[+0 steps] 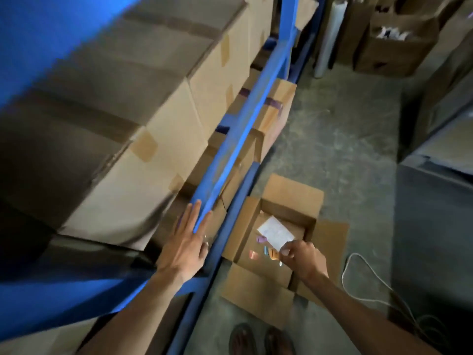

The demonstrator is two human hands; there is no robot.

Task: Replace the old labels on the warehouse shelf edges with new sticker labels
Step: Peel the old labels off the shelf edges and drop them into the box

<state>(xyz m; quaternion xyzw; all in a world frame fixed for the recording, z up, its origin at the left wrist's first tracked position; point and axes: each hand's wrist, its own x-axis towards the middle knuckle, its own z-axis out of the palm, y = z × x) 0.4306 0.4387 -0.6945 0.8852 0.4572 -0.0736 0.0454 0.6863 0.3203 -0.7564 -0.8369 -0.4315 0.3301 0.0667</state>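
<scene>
The left hand (185, 243) lies flat, fingers spread, on the blue metal shelf edge (238, 139). The right hand (303, 257) pinches a white sticker label sheet (275, 230) over the open cardboard box (258, 293) on the floor. Likely fetching a label; next, carry it up to the edge.

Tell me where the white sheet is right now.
In the head view, lower right: the right hand pinches the white sheet by its near corner, over the open cardboard box on the floor.

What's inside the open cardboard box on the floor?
In the open cardboard box: small coloured items, blurred. The right hand pinches a white paper sheet above it, covering part of the bottom.
</scene>
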